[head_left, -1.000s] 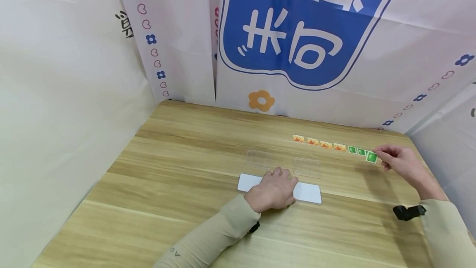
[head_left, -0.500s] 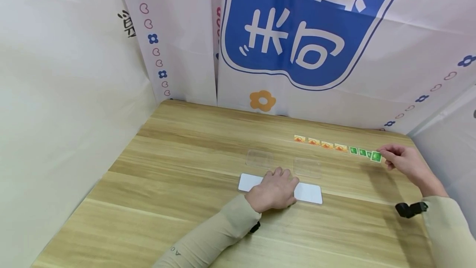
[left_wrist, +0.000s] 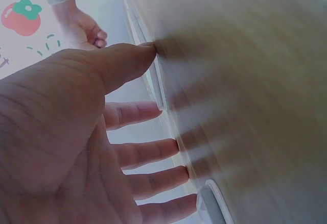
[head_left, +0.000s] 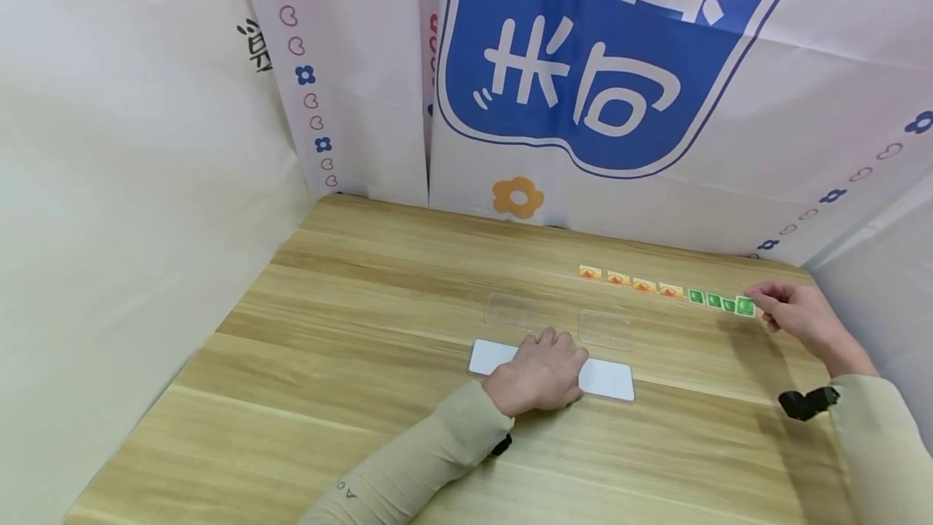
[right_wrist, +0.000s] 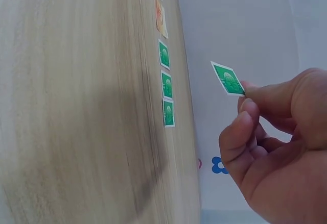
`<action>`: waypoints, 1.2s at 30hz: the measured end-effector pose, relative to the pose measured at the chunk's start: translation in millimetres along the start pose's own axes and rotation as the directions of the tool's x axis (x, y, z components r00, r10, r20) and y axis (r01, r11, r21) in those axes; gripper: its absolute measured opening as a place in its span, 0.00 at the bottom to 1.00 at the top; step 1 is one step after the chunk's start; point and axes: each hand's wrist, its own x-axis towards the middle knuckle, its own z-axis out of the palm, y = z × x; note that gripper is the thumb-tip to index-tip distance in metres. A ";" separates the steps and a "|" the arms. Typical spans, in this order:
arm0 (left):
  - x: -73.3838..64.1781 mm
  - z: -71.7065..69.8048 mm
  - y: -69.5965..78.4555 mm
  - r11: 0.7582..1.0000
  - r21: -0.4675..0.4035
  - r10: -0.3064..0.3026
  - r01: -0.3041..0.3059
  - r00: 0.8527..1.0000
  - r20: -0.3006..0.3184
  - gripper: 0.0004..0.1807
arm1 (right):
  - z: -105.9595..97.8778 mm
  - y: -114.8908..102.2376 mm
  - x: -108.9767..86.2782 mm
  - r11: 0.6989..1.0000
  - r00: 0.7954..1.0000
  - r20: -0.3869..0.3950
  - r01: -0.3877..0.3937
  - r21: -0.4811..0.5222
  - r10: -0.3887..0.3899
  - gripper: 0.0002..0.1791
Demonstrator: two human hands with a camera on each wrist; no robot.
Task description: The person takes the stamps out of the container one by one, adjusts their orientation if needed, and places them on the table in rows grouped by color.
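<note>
In the head view, my right hand (head_left: 798,318) pinches a small green stamp (right_wrist: 228,79) with a white border between thumb and fingertip. The stamp is raised off the table near the right end of a row. Three green stamps (right_wrist: 166,85) lie in that row, beside several orange stamps (head_left: 645,286). My left hand (head_left: 538,369) rests palm down, fingers spread and fingertips at the table. A white rounded piece shows on its left (head_left: 490,356) and another white piece (head_left: 608,379) on its right. My thumb and index finger are close to the right piece; contact is unclear.
Two clear plastic plates (head_left: 513,310) lie on the wooden table (head_left: 350,306) just beyond my left hand. A printed cloth (head_left: 466,168) hangs along the table's back edge, with more cloth at both sides.
My right hand has moved slightly right with the green stamp, and the third lying green stamp shows more. My left hand stays in place.
</note>
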 end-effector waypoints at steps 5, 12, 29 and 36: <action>1.0 0.1 0.7 1.000 0.005 -0.004 0.004 1.000 0.003 0.23 | -0.3 3.3 3.1 0.999 1.000 -0.005 -0.019 -0.036 0.019 0.26; 1.5 0.8 -0.4 1.000 0.007 -0.005 0.005 1.000 0.000 0.23 | -0.3 5.6 8.1 0.998 1.000 0.002 -0.029 -0.055 0.029 0.26; -0.2 1.9 0.0 1.000 0.008 -0.009 0.009 1.000 -0.002 0.23 | -1.2 24.6 19.3 0.998 0.999 0.018 -0.049 -0.034 0.050 0.23; 0.7 2.9 -0.1 1.000 0.018 -0.006 0.006 1.000 -0.009 0.23 | -2.7 29.3 24.4 0.997 0.997 0.021 -0.075 -0.015 0.075 0.23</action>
